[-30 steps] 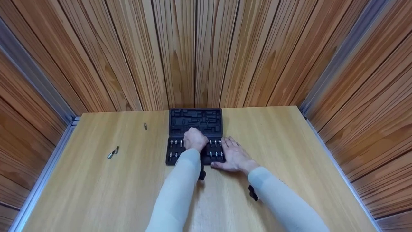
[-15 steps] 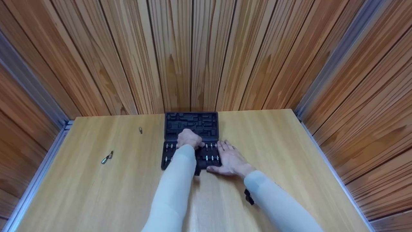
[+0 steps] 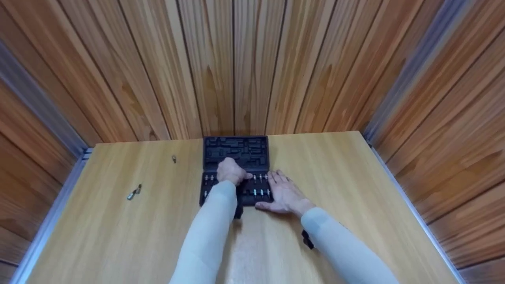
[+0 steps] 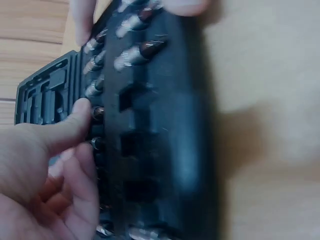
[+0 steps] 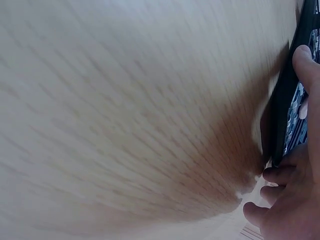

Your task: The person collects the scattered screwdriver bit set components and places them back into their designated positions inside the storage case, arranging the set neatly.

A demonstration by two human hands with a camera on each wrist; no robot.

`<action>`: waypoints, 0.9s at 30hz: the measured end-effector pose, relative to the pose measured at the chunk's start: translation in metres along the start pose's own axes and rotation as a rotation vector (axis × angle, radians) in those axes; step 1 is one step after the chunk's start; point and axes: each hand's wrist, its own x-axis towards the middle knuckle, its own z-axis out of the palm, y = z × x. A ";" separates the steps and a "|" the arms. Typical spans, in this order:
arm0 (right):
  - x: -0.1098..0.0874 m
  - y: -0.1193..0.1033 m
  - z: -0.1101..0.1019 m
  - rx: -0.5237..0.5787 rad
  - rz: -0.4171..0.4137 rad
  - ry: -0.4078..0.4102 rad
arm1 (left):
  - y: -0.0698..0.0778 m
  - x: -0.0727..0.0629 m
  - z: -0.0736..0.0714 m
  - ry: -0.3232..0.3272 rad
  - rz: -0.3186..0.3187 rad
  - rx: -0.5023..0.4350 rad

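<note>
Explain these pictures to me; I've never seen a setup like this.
There is no machine here, just a person working bare-handed. The wide picture comes from a head-worn camera looking down; each close-up comes from a camera on one wrist. On the table lies an open black case with small metal pieces in its slots; a few loose pieces lie to its left. The left hand curls over the case; whether it holds anything is unclear. The right hand rests against the right side.

No text or sign is readable (in any view).
</note>
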 end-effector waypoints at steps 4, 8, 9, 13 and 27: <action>-0.001 0.003 0.000 -0.011 -0.014 0.006 | -0.010 0.007 0.000 -0.066 0.052 -0.075; 0.000 0.005 -0.002 -0.014 -0.021 0.013 | -0.017 0.004 -0.015 -0.164 0.125 -0.191; 0.000 0.006 -0.003 -0.013 -0.020 0.013 | -0.019 0.002 -0.020 -0.188 0.146 -0.210; 0.001 0.006 -0.004 -0.015 -0.012 0.002 | -0.027 -0.001 -0.042 -0.225 0.224 -0.213; 0.000 0.003 -0.001 -0.019 -0.040 -0.007 | -0.085 -0.011 -0.115 -0.201 0.314 -0.042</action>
